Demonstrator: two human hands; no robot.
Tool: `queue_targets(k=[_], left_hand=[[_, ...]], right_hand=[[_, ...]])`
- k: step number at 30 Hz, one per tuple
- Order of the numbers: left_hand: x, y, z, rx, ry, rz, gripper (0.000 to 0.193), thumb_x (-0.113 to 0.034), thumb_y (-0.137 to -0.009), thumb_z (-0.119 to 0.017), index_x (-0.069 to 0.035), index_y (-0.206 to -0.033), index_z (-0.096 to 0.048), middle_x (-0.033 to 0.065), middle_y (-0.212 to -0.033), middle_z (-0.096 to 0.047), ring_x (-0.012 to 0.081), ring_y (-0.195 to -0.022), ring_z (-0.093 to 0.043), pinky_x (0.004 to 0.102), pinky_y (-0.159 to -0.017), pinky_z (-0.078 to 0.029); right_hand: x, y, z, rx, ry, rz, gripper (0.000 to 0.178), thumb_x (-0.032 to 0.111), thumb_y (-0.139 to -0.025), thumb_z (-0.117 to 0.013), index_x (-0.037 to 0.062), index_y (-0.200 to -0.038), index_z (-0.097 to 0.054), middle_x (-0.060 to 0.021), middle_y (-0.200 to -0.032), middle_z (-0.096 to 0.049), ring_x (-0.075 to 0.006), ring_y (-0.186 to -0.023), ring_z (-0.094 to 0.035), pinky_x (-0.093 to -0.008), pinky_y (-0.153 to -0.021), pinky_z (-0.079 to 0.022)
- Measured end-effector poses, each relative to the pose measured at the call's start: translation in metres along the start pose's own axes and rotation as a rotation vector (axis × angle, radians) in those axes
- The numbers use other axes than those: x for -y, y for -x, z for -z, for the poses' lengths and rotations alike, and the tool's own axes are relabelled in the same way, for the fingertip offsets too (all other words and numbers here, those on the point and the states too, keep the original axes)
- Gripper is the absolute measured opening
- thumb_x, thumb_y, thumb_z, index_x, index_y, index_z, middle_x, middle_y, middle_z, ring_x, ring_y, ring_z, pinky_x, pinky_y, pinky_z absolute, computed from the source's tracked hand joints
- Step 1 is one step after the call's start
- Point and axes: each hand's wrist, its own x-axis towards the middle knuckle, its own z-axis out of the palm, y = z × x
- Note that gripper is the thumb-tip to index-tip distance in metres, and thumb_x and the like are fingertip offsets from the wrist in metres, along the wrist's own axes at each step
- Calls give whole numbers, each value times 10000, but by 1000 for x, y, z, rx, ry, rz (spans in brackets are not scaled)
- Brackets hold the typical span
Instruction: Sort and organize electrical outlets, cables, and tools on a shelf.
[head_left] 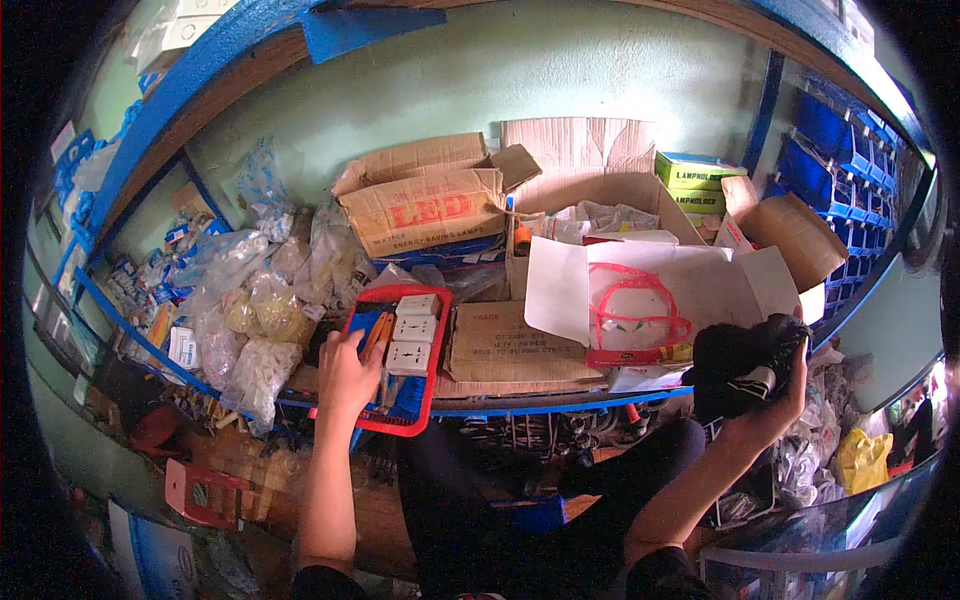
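My left hand is over the left side of a red plastic tray, with its fingers curled round a tool with orange handles; the tool's lower end is partly hidden. White square sockets stand in a row in the tray, to the right of that hand. At the right, my right hand is closed on a black, soft-looking item with a light patch, held up in front of the shelf. Its exact kind is not clear.
Clear plastic bags of small parts heap up on the shelf's left. Cardboard boxes and an open white box with a red-trimmed bag fill the middle. Blue bins hang at the right. The blue shelf edge runs above my legs.
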Motion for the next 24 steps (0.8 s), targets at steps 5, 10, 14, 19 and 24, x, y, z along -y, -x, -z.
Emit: queue_targets(k=[5,10,14,19,24], left_hand=[[-61,6,15,-122,181,-135,319,-292,-975,-716,-12,-1124,-750,204,-1000,-715,425,-999,-672,494,-907,-523],[-130,25,12,333,694,-205,333,-297,-1017,-732,10,-1145,-740,96,-958,-766,125,-863,-696,292,-771,-552],[-164,33,-16,471,864,-191,473,-312,-1026,-729,17,-1346,-613,86,-1156,-725,127,-996,-677,299,-832,-554],[-201,31,-40,500,1256,-281,535,-304,-1059,-682,-14,-1462,-481,112,-1378,-618,138,-1200,-621,322,-997,-524],[-202,35,-49,364,1227,-258,377,-257,-1052,-689,2,-1309,-595,135,-1172,-715,191,-1112,-695,347,-937,-550]], right_hand=[[11,-9,24,129,46,30,552,337,-1103,-477,-16,-1528,-486,-115,-1077,-724,-215,-901,-717,-363,-816,-611],[11,-19,45,209,286,8,511,376,-1106,-495,-24,-1400,-616,-98,-1057,-731,-153,-884,-695,-303,-811,-582],[3,-4,20,157,720,158,446,333,-1113,-516,-37,-1230,-736,-91,-1195,-730,-146,-1086,-622,-297,-1014,-473],[2,1,11,310,987,211,364,254,-1100,-575,-54,-1238,-711,-68,-1158,-713,-141,-1125,-596,-295,-1084,-402],[4,9,3,436,1133,105,328,220,-1084,-613,-57,-1232,-707,-56,-1127,-719,-124,-1079,-595,-282,-1033,-435]])
